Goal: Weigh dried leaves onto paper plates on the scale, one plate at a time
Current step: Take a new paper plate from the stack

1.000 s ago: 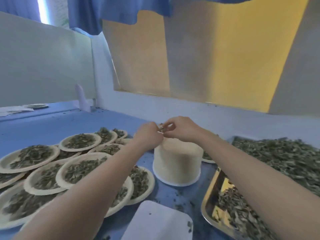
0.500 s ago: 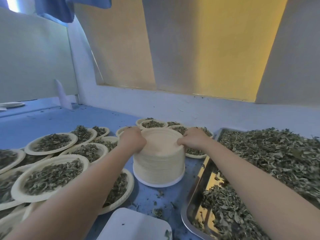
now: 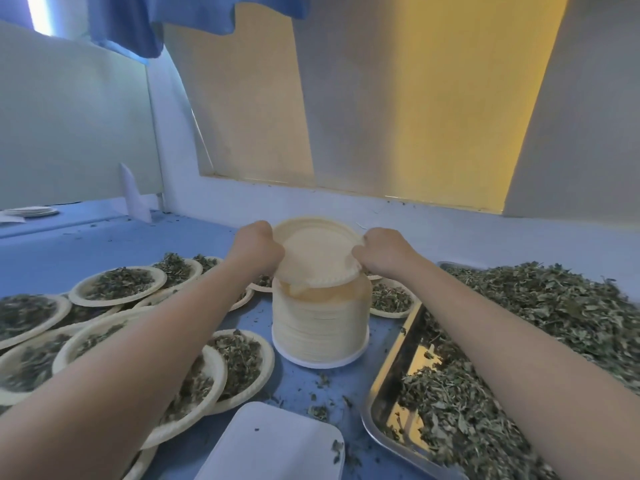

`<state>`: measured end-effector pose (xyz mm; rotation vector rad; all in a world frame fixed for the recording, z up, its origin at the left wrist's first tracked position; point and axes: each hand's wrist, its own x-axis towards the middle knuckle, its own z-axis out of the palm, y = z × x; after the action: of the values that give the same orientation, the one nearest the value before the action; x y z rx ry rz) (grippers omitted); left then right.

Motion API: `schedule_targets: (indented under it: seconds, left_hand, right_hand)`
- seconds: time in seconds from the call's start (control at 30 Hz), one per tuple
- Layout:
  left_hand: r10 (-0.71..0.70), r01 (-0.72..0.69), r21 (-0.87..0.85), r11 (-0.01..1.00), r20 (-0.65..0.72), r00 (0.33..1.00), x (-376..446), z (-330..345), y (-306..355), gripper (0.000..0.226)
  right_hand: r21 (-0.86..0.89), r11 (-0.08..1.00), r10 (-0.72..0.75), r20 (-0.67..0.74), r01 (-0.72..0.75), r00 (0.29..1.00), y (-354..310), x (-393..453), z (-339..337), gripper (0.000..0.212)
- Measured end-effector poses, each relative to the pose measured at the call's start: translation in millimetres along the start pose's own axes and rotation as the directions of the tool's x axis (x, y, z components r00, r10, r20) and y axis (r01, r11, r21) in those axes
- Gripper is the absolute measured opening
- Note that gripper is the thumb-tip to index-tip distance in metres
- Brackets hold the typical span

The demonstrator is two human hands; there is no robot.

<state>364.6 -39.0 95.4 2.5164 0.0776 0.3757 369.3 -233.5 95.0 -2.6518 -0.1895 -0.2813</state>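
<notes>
A tall stack of empty paper plates (image 3: 320,327) stands on the blue table in the middle. Above it I hold the top paper plate (image 3: 317,254) tilted, its near edge lifted off the stack. My left hand (image 3: 258,249) grips its left rim and my right hand (image 3: 382,252) grips its right rim. Dried leaves (image 3: 540,306) are heaped on a metal tray (image 3: 381,403) at the right. The white scale (image 3: 273,445) lies at the bottom centre with nothing on it but a few leaf bits.
Several leaf-filled paper plates (image 3: 117,285) overlap across the left of the table, and more filled plates (image 3: 391,299) sit behind the stack. Loose leaf crumbs dot the blue tabletop (image 3: 311,382). A white wall (image 3: 450,230) closes the back.
My hands came down from pinching something above the stack to its top, then lifted and tilted the top plate. The camera view also shifted.
</notes>
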Motion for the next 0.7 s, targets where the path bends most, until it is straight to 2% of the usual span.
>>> schedule_targets:
  seconds: [0.17,0.4,0.57,0.7]
  left_hand:
    - [0.036,-0.036,0.041,0.999,-0.006,0.999,-48.3,-25.6,-2.7,0.028]
    - [-0.03,0.011,0.136,0.991,0.142,0.989,-131.5,-22.6,-46.8,0.022]
    - [-0.109,0.098,0.075,0.992,0.167,0.98,-176.0,-2.5,-90.2,0.018]
    - [-0.121,0.124,-0.005,0.992,0.182,0.976,-193.9,16.2,-110.5,0.01]
  right_hand:
    - [0.029,0.997,-0.075,0.024,0.074,0.997,-8.4,-47.3,-9.7,0.032]
    - [0.038,0.993,-0.117,0.171,0.113,0.978,-4.1,-129.7,28.3,0.031]
    - [-0.002,0.988,-0.148,0.222,0.152,0.964,-0.8,-162.3,79.5,0.017]
    - [-0.088,0.987,-0.113,0.205,0.133,0.972,4.8,-173.1,102.3,0.021]
